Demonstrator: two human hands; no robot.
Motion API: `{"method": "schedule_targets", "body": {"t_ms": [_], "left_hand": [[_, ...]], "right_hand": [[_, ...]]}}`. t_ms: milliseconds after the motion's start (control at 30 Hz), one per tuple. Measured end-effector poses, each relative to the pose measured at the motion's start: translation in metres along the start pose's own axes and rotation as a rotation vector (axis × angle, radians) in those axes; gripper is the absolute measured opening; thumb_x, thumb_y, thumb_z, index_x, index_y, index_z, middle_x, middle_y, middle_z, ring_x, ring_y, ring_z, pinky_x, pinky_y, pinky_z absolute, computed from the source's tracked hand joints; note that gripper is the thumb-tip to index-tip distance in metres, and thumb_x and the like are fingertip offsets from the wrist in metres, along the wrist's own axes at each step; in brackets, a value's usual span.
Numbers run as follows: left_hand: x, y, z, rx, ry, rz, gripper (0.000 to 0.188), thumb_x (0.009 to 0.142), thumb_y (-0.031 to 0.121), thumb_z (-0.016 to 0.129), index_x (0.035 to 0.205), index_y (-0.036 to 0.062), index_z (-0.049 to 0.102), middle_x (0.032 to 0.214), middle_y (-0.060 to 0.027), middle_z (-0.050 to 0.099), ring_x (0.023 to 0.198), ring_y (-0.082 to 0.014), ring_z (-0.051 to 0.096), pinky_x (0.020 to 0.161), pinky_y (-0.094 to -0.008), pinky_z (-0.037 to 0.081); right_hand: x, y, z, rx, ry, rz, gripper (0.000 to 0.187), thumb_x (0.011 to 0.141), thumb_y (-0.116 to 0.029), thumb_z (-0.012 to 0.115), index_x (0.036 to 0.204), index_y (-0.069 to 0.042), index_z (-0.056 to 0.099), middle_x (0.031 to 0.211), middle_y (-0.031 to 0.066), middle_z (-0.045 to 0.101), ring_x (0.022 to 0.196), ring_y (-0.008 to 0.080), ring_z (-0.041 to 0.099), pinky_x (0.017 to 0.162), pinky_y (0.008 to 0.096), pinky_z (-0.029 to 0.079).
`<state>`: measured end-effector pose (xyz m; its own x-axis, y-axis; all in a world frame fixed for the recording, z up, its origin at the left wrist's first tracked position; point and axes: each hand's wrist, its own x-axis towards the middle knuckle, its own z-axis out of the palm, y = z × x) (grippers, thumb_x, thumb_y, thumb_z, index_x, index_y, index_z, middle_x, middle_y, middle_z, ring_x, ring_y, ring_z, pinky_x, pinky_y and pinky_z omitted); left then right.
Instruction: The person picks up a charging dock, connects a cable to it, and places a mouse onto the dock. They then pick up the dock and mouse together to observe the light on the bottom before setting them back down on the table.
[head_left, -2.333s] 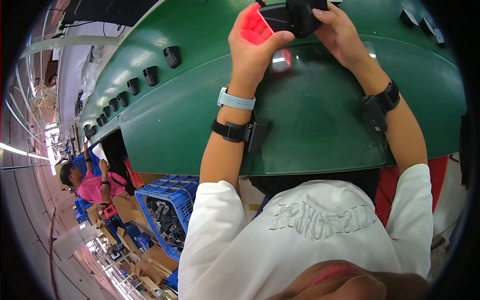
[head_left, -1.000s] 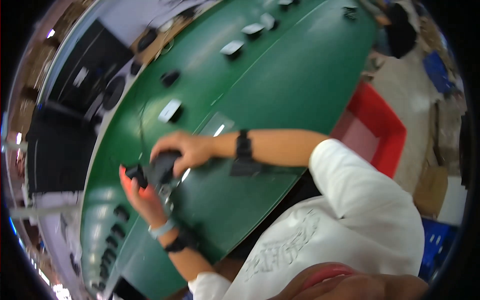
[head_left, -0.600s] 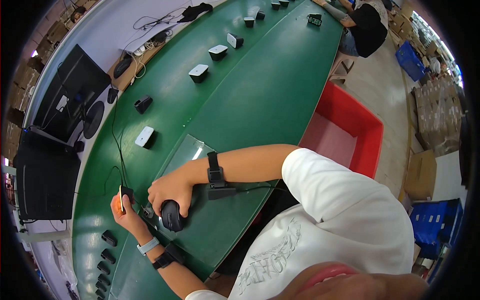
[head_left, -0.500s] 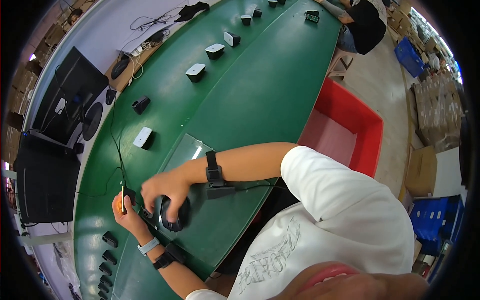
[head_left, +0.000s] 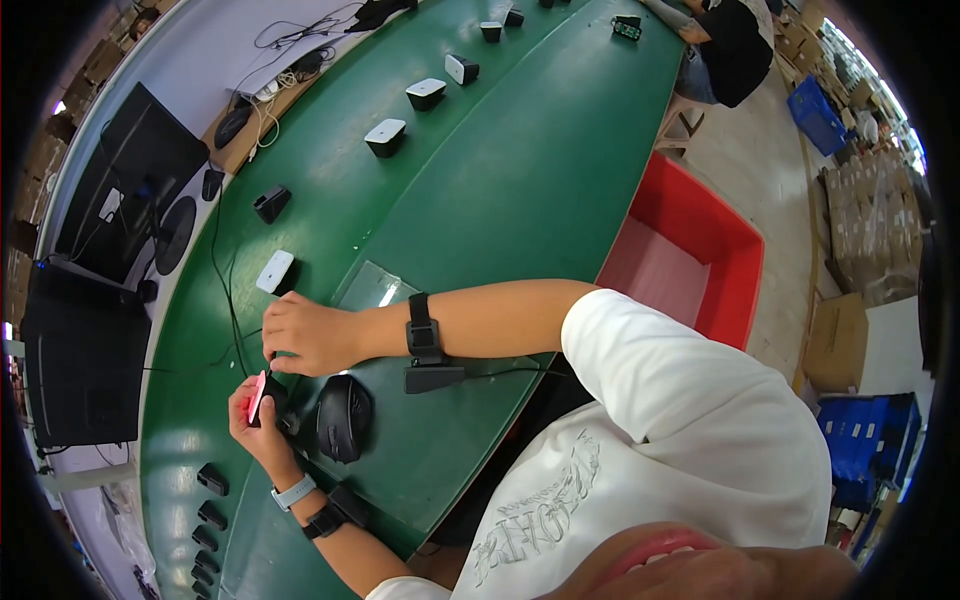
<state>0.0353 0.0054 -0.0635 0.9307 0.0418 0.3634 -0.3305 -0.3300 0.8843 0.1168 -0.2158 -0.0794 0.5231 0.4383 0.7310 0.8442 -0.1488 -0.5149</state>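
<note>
Long green bench [head_left: 500,190] curving from lower left to top centre of the frame; grey wall strip and dark monitors [head_left: 110,240] at far left, concrete floor at right.

Left hand [head_left: 255,420], lower left of frame: fingers curled closed around a small pink card [head_left: 257,396], held on edge, together with a small black part pressed behind it. Two wristbands on this forearm, one pale, one black.

Right hand [head_left: 300,335], just above the left: arm reaches across from the right, fingers pinched narrow, tips meeting the top edge of the pink card. Whether something thin sits in the pinch, cannot tell. Black band with a hanging box on the wrist.

Black mouse [head_left: 343,418] lies on the bench just right of the left hand, below the right wrist, untouched by either hand.

Clear plastic sheet [head_left: 375,290] flat on the bench just above the right forearm. White block [head_left: 274,271] up-left of the right hand, with a black cable beside it. Further up the bench: spaced row of small black and white-topped units [head_left: 385,137]. Row of small black parts [head_left: 208,510] at lower left edge.

Red bin [head_left: 690,260] off the bench edge, right of centre. Another person sits at top right. Blue crates [head_left: 860,450] and cardboard boxes at far right.
</note>
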Motion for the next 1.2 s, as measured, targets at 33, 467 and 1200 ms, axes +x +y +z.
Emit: {"method": "schedule_targets", "body": {"t_ms": [33, 467, 1200], "left_hand": [[0.0, 0.0, 0.0, 0.001, -0.007, 0.006, 0.023, 0.094, 0.012, 0.07, 0.111, -0.002, 0.063, 0.115, -0.0123, 0.068, 0.104, -0.0193, 0.062, 0.097, -0.0326, 0.048], [0.001, 0.01, 0.007, -0.024, -0.073, -0.026, 0.022, 0.085, 0.009, 0.071, 0.102, -0.0012, 0.061, 0.115, -0.0147, 0.067, 0.104, -0.0212, 0.06, 0.098, -0.0341, 0.046], [-0.009, 0.034, -0.048, 0.025, 0.079, 0.042, 0.046, 0.066, -0.011, 0.087, 0.108, -0.0008, 0.069, 0.116, -0.0127, 0.071, 0.106, -0.0218, 0.069, 0.098, -0.0344, 0.056]], "right_hand": [[0.0, 0.0, 0.001, 0.014, -0.01, -0.004, 0.019, 0.091, -0.025, 0.07, 0.095, -0.007, 0.07, 0.1, 0.0079, 0.064, 0.111, 0.0272, 0.056, 0.104, 0.0443, 0.037], [-0.004, -0.002, -0.001, 0.079, -0.121, -0.002, 0.026, 0.095, -0.029, 0.061, 0.092, -0.005, 0.07, 0.083, 0.012, 0.067, 0.091, 0.0306, 0.063, 0.102, 0.0442, 0.039], [0.012, -0.013, -0.011, 0.345, -0.183, 0.388, 0.028, 0.096, -0.031, 0.07, 0.103, -0.004, 0.073, 0.062, 0.0033, 0.054, 0.058, 0.01, 0.044, 0.055, 0.0318, 0.038]]}}
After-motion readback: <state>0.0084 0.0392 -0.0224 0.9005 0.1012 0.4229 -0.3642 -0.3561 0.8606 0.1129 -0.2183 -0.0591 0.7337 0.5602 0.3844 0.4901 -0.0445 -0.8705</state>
